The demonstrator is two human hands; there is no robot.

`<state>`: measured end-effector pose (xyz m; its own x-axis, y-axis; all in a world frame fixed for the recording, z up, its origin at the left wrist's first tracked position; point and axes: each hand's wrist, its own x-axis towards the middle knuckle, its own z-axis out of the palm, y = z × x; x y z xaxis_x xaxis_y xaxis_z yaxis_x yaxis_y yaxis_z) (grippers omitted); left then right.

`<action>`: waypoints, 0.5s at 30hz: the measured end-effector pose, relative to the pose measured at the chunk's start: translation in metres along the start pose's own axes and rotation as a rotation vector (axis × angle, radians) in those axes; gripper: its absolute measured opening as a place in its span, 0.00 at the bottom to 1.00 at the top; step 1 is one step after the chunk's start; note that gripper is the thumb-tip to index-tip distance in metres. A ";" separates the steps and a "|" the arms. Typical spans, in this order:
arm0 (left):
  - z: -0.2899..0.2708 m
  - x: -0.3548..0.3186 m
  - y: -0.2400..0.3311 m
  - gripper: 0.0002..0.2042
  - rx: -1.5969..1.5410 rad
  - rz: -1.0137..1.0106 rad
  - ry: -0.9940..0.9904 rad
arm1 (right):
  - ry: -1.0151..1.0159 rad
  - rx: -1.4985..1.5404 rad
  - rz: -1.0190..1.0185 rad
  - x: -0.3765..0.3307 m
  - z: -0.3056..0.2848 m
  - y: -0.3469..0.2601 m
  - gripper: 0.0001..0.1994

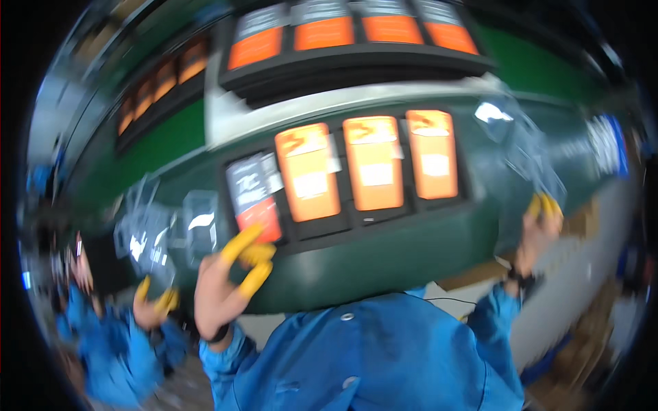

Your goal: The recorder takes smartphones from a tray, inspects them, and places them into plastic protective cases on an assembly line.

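My left grip (233, 274) hovers open by the dark tray (255, 198) of orange packs (373, 163), right grip (541, 219) pinching a clear bag (528, 147), which might slip since it's barely held.

Green conveyor (384, 264) beneath black shelves (356, 65), grey floor (582, 288).

Glossy clear plastic bag (528, 154), matt dark tray (356, 205), blue cloth sleeve (493, 322).
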<state>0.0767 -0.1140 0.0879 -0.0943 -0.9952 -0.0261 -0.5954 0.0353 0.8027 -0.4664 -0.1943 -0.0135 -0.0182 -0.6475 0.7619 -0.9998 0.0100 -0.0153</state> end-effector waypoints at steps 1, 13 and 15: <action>0.004 0.008 -0.007 0.25 0.027 0.014 0.044 | -0.025 0.085 0.015 0.006 -0.021 -0.015 0.09; 0.088 0.096 -0.030 0.25 0.682 0.076 0.388 | -0.706 0.824 -0.819 -0.075 -0.071 -0.231 0.23; 0.104 0.101 -0.025 0.25 0.822 0.101 0.429 | -0.742 0.760 -0.813 -0.073 -0.066 -0.235 0.23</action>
<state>-0.0011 -0.2062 0.0031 0.0290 -0.9266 0.3749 -0.9937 0.0139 0.1113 -0.2299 -0.0988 -0.0225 0.8256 -0.5276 0.2002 -0.4722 -0.8401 -0.2668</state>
